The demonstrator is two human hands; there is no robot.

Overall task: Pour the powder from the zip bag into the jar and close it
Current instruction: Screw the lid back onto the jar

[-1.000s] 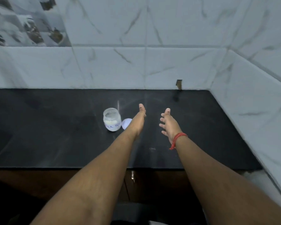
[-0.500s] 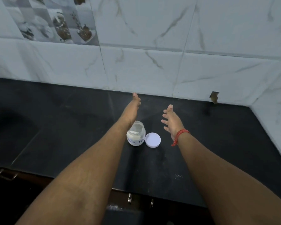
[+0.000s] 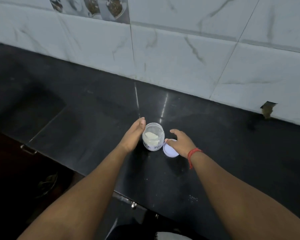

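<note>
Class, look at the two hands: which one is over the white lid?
The right hand, the one with the red thread on its wrist, is over the white lid. The left hand is beside the open jar instead.

Table (image 3: 215, 135): black polished stone top, glossy, with pale streaks of reflected light; it meets a white marble-look tiled wall along its far edge.

On it:
- Jar (image 3: 153, 138): small, clear, upright, uncapped, holding white powder (image 3: 151, 135); handwritten lettering on its lower side, only partly legible.
- Lid (image 3: 170, 150): white, round, lying flat just beside the jar on its right, partly under a hand.
- Specks (image 3: 193, 197): a few white grains scattered near the front edge, right of centre.
</note>
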